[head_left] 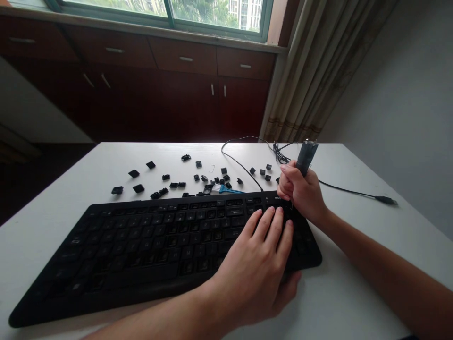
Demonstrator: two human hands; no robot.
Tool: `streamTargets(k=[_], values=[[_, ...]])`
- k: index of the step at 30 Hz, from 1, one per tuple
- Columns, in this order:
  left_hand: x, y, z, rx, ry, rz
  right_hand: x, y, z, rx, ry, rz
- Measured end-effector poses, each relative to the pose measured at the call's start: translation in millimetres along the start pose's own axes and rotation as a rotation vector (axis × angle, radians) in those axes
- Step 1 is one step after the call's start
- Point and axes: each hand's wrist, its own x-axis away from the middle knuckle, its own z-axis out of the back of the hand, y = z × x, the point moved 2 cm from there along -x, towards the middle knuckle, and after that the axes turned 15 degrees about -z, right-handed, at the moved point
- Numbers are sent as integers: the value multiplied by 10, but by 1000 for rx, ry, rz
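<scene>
Across the white table (79,193), toward its near side, a black keyboard (155,250) is laid slantwise; bare sockets are seen where keys are missing. Beyond it, from left to middle, loose keycaps (138,188) are scattered at various tilts; they are presumably put there to leave the board's top uncovered. A blue-handled brush (230,190) is laid among them, just past the far edge and within easy reach, though no hand is on it. The cable (279,153) is led off the back, likely so that it is kept from under the hands. On the right-hand part, the left hand (256,259) is spread palm down, grasping nothing, fingertips rested on the board, which is judged to be steadied by it. Just beside, the right hand (300,189) is clenched around a nearly upright dark handle (306,158), a grip suited to downward force; contact at the tip cannot be made out. Farthest right, the plug (386,200) is seen lying unconnected.
</scene>
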Motion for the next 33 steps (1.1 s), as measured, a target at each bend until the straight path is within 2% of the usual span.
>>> streamTargets(k=[6,14,18,23,33], values=[[7,7,2,-6,1,5,57,3,-38,3,-147,15],[7,4,2,-14,12,2,41,-53,68,-51,-228,-163],[7,-1,2,-9,12,-5,9,-60,106,-26,-208,-231],[16,10,3,-15,21,-9,14,-57,133,13,-156,-164],[15,3,10,-12,24,-13,13,-36,277,91,-97,-117]])
